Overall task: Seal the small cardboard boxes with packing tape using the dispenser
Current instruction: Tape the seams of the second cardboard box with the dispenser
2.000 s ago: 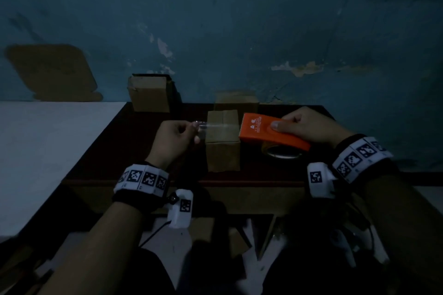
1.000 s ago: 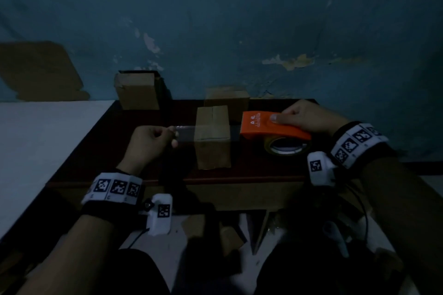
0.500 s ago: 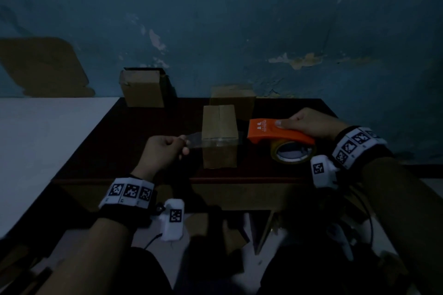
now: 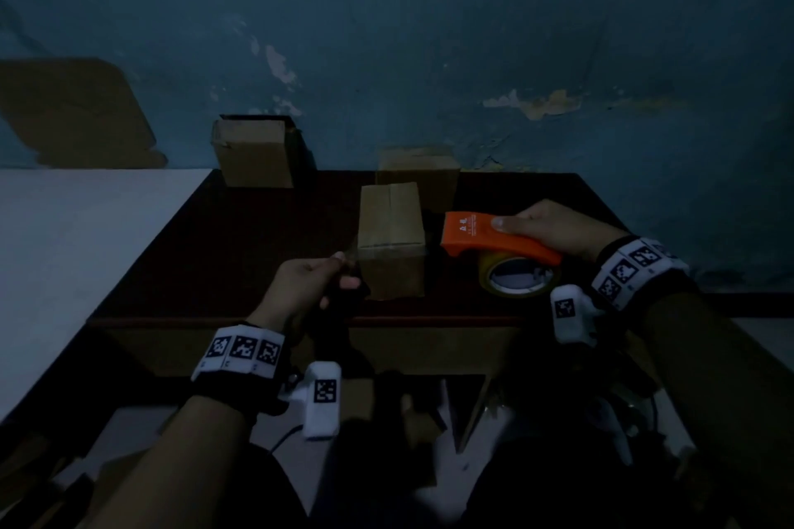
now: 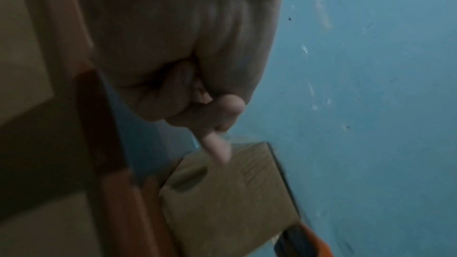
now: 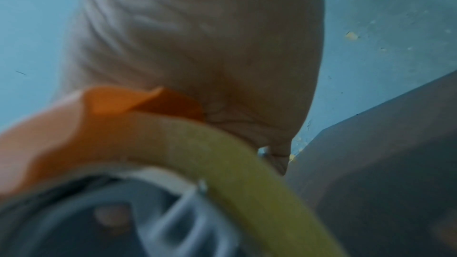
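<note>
A small cardboard box [image 4: 390,236] stands near the front of the dark red table [image 4: 240,253], with a clear strip of tape [image 4: 389,249] lying across its front top edge. My left hand [image 4: 316,286] sits just left of the box and pinches the tape's free end [image 4: 350,260]; in the left wrist view the fingers [image 5: 217,148] curl close to the box [image 5: 230,192]. My right hand [image 4: 545,230] grips the orange tape dispenser [image 4: 494,241] right of the box, with its yellow tape roll [image 4: 517,275] underneath. The right wrist view shows the dispenser [image 6: 61,124] and roll [image 6: 222,163] blurred.
Two more cardboard boxes stand at the back of the table: one [image 4: 253,150] at the far left corner, another [image 4: 419,170] right behind the taped box. A blue wall [image 4: 429,34] rises behind. A white surface [image 4: 64,236] lies to the left.
My left hand has come in toward the box and lowered, bringing the tape down onto the box's top front. The dispenser has stayed to the right of the box.
</note>
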A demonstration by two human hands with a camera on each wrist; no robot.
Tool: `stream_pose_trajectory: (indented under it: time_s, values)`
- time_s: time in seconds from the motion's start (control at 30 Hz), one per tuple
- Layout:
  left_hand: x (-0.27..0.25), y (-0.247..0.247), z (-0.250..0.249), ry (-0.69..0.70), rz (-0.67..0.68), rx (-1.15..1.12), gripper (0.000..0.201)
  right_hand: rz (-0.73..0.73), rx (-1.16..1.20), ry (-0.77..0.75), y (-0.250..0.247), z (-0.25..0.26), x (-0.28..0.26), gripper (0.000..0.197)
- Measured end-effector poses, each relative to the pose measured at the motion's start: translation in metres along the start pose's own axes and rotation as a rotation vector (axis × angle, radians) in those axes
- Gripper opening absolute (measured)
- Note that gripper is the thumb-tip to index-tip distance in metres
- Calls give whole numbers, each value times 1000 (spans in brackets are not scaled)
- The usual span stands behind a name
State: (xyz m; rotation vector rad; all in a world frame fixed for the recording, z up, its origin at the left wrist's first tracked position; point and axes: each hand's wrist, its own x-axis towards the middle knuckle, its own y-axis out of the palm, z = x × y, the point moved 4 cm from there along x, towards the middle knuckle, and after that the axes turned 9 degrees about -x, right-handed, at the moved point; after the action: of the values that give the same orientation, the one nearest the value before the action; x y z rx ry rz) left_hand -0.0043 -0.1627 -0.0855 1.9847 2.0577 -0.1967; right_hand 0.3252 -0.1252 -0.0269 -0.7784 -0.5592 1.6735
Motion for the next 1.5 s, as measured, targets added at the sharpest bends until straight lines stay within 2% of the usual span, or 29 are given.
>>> stream_pose_trajectory:
  time_s: [0.13, 0.27, 0.43, 0.53, 0.63, 0.7, 0.77, 0.8, 0.87, 0.9, 0.97, 1.07, 1.13, 1.27, 1.4, 1.5]
  values:
    - [-2, -6, -6, -101, 20, 103, 39, 17, -15, -11, 2, 4, 0, 74]
    - [-6, -9, -15, -111, 33, 165, 46, -7, -3, -15, 4, 11, -2, 55]
    - [-10, -6, -25, -115, 38, 149, 54, -18, -37, -16, 5, 13, -1, 62]
    - [-6, -11, -28, -100, -18, 217, 57, -16, -36, -16, 4, 14, 0, 65]
    - [-2, -19, -28, -89, -86, 282, 61, -19, -45, -11, 3, 14, -2, 48]
    - [0, -27, -30, -58, -136, 235, 57, -28, -35, -2, 2, 12, -4, 46]
    - [-1, -32, -37, 44, -197, 222, 48, -33, -27, 3, 1, 11, -4, 51]
    - [-2, -33, -44, 156, -243, 305, 44, -35, -26, 4, 1, 11, -5, 51]
    - [-13, -26, -67, 470, -342, 555, 32, -35, -34, 3, 0, 11, -5, 50]
    - [-20, -16, -80, 634, -341, 629, 23, -36, -36, 3, -1, 11, -5, 50]
    - [-26, 10, -97, 853, -217, 713, 14, -36, -30, 7, -2, 12, -4, 46]
    - [-21, 55, -106, 910, -8, 835, 12, -22, -45, 16, -3, 14, -7, 38]
    - [-12, 81, -107, 854, 69, 895, 12, -4, -51, 17, -6, 15, -10, 38]
    - [12, 104, -90, 582, 236, 1044, 21, 75, -86, 20, -9, 10, -14, 59]
    - [24, 102, -84, 570, 251, 1055, 20, 141, -73, 22, -11, -3, -12, 90]
    - [27, 98, -82, 570, 276, 1027, 24, 196, -72, 12, -6, -1, -10, 94]
